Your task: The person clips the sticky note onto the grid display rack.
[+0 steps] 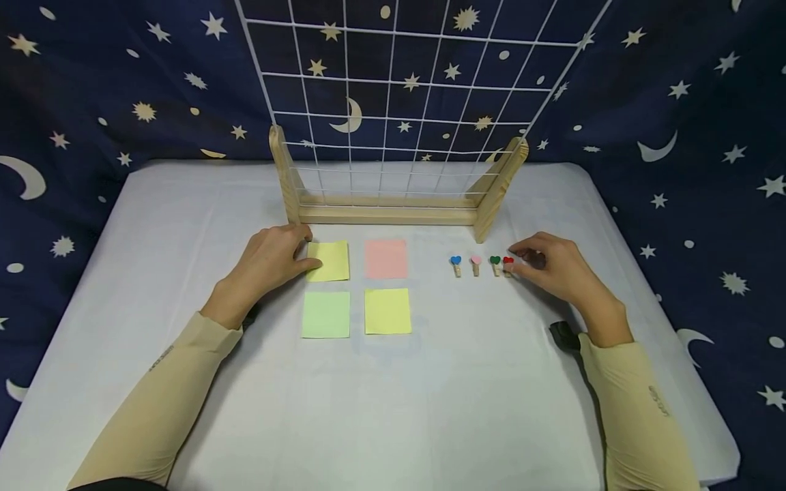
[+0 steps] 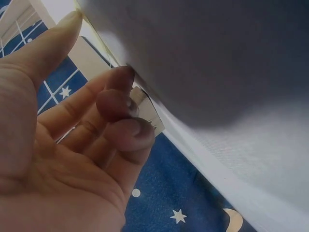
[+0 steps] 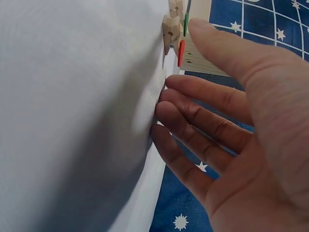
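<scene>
My left hand (image 1: 273, 256) is at the left edge of the upper-left yellow sticky note (image 1: 331, 262). Its thumb touches that edge, and in the left wrist view the other fingers (image 2: 129, 135) bend loosely, apart from the thumb. On the right, my right hand (image 1: 549, 262) rests beside a small wooden clothespin with a red heart (image 1: 507, 260). The right wrist view shows the thumb near the red heart (image 3: 181, 53) and the fingers (image 3: 169, 116) spread against the cloth. Clothespins with a green heart (image 1: 495, 260), a pink heart (image 1: 475, 260) and a blue heart (image 1: 456, 260) stand in line.
A pink note (image 1: 386, 259), a green note (image 1: 326, 315) and another yellow note (image 1: 387, 311) lie on the white table (image 1: 393, 402). Behind them rises a white wire grid (image 1: 388, 82) on a wooden stand (image 1: 387, 215). A starry dark-blue cloth (image 1: 688, 164) hangs around the table.
</scene>
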### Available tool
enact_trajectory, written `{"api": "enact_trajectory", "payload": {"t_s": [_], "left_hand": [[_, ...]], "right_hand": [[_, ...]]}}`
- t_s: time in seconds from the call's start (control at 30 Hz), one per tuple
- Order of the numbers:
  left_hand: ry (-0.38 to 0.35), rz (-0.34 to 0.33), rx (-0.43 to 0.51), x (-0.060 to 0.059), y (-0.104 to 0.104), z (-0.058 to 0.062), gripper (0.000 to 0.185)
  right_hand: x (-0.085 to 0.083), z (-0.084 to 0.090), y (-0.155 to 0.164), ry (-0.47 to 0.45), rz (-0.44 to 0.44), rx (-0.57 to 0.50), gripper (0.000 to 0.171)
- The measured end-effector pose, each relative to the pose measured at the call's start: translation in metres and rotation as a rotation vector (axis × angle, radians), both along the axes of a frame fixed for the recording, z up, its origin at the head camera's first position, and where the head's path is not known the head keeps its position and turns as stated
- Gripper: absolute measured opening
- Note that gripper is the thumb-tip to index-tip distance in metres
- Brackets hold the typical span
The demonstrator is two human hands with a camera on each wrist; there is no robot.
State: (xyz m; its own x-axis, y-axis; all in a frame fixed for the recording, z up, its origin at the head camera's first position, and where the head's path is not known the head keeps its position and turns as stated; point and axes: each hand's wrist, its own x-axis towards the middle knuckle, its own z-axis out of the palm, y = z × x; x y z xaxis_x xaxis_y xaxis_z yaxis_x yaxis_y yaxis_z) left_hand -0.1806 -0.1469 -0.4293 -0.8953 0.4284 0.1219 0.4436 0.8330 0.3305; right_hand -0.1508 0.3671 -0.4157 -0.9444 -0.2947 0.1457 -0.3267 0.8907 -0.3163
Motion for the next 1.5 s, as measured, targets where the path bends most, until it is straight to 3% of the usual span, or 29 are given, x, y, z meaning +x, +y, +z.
{"api": "enact_trajectory", "payload": {"t_s": [0.23,0.67,1.1,1.27,1.5], "left_hand": [[-0.003,-0.011,0.031,-0.0007,0.0005,0.0023,0.042],[-0.057,0.013,0.041,-0.0016,0.003,0.0014,0.019],[0.02,-0.029,0.052,-0.0025,0.0021,-0.0054,0.016],[0.0,-0.025,0.078,-0.0035,0.0038,-0.0059,0.011],[-0.054,-0.038,0.071,-0.001,0.0039,-0.0039,0.028]], "right_hand": [[-0.0018,-0.0031,-0.0015,-0.027,-0.02,-0.003,0.026],[-0.0007,-0.005,-0.0021,0.017,0.04,-0.046,0.017],[-0.0023,-0.0043,-0.0025,-0.081,0.015,-0.082,0.015],[-0.0015,-0.0038,-0.0009,-0.082,0.0,-0.081,0.016],[-0.0027,-0.0016,-0.0008,-0.092,0.005,-0.09,0.016]]}}
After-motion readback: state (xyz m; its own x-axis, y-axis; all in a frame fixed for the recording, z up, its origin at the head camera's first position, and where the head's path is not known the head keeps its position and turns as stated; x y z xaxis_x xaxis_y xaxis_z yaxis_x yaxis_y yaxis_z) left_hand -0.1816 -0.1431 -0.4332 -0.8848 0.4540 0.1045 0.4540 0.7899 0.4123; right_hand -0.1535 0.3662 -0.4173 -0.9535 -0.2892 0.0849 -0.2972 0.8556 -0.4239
